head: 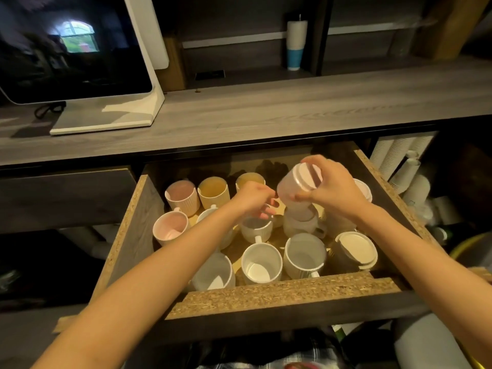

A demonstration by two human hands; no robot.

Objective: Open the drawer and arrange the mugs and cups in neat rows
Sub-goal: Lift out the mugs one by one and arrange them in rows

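The drawer (282, 291) stands pulled out under the counter, with several mugs and cups inside. My right hand (332, 187) holds a pale pink cup (296, 182) tilted in the air above the drawer's middle, over a white mug (300, 222). My left hand (255, 199) hovers just left of it, fingers curled down over a white mug (257, 229); whether it grips anything I cannot tell. A pink ribbed cup (182, 197) and two yellow ones (214, 191) line the back. White mugs (262, 262) fill the front row.
A grey wooden counter (266, 113) runs above the drawer, with a white-framed screen (80, 49) at the left. A paper cup stack (296, 41) stands on the back shelf. Stacks of disposable cups (399, 161) lie right of the drawer.
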